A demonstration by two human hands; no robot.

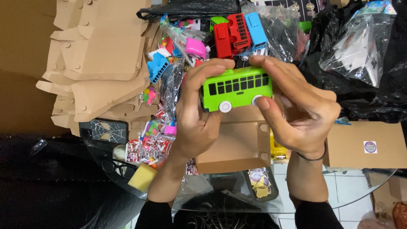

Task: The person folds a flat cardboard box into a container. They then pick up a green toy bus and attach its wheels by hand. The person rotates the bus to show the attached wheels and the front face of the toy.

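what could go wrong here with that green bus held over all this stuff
The green toy bus is pinched only at its ends by the left hand and right hand, so a slip could drop it onto the brown cardboard box or the glass table. The red toy bus and blue toy bus sit loosely on crowded bags just behind and could be knocked off.

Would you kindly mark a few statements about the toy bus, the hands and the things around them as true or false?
1. Both hands, left hand and right hand, hold the green toy bus. True.
2. The bus has black wheels. False: they are white.
3. Flat cardboard pieces are stacked to the left. True.
4. The right wrist is bare. False: it wears a thin dark band.
5. A red toy bus lies beyond the hands. True.
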